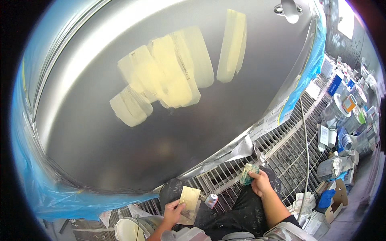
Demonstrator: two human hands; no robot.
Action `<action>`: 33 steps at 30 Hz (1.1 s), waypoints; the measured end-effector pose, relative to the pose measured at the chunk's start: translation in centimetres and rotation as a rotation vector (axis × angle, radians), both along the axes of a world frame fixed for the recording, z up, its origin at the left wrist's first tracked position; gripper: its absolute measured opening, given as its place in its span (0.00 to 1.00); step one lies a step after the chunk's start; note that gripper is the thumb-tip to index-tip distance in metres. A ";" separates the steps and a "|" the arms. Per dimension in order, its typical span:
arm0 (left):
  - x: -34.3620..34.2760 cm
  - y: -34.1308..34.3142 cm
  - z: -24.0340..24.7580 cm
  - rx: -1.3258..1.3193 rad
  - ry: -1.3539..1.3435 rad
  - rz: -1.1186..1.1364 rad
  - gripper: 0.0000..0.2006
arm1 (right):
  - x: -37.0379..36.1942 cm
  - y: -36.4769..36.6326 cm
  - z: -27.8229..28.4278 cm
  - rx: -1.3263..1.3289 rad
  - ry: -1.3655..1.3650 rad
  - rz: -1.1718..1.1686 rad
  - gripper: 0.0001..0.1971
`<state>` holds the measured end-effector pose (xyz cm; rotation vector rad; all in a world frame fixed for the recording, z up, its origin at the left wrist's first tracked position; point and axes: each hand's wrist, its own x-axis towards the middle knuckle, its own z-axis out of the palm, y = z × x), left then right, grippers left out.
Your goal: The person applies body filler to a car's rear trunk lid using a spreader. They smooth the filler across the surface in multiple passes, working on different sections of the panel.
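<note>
A worker's 2 bare hands hang over the lap before a dull grey vehicle panel (157,148), both clear of its surface. The right hand (262,184) pinches a small green-stained slab (246,176) between thumb and fingers; the left hand (173,213) grips a flat tan board (190,195) by its near left edge, thumb laid across its face. The slab and board sit well apart, slab to the right and slightly farther forward.

Ahead of both hands lies a cluster of cream patches (171,72), spread over the middle of the panel, left of the slab. A separate cream strip (232,46) stands to its right, nearer the right hand than the left — its long axis running away from the worker with a slight lean to the right. The board's long axis points forward too.

The slab is small, mottled green and pale, its far edge uneven; whether it carries any paste cannot be told. The board is roughly rectangular, yellowish at the far end and greyer toward the worker. The patches overlap in broad bands, deeper yellow at the center and paler outside, with dark streaks along several seams.
</note>
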<state>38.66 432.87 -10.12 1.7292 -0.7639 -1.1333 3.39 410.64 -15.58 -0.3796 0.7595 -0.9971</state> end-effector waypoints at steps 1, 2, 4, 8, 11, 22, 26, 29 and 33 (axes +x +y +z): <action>0.0 0.1 0.0 0.000 0.049 0.008 0.14 | 0.0 -0.3 -0.2 -0.005 -0.009 -0.005 0.12; 0.0 0.2 -0.1 0.002 0.032 0.013 0.14 | 0.2 -0.5 -0.3 0.056 0.050 0.004 0.12; 0.0 0.3 -0.1 -0.001 0.025 0.017 0.14 | 0.4 -0.8 -0.3 0.063 0.041 0.021 0.12; -0.3 0.3 0.0 -0.019 0.041 0.048 0.14 | 0.7 -0.4 0.0 0.009 0.007 0.017 0.12; -0.3 0.3 0.1 -0.023 0.031 0.045 0.14 | 0.7 -0.2 0.6 0.026 0.026 0.015 0.12; 0.1 0.2 0.5 0.049 -0.012 0.003 0.14 | 0.7 0.9 2.1 0.072 0.087 0.037 0.11; 0.2 0.1 0.4 0.056 0.006 0.040 0.14 | 0.5 1.4 2.4 0.066 0.077 0.030 0.11; 0.5 0.0 0.1 0.096 0.033 0.090 0.15 | 0.3 1.7 2.4 0.071 0.051 0.034 0.11; 0.8 -0.3 -0.3 0.106 0.027 0.072 0.14 | 0.0 1.9 2.1 0.084 0.041 0.051 0.11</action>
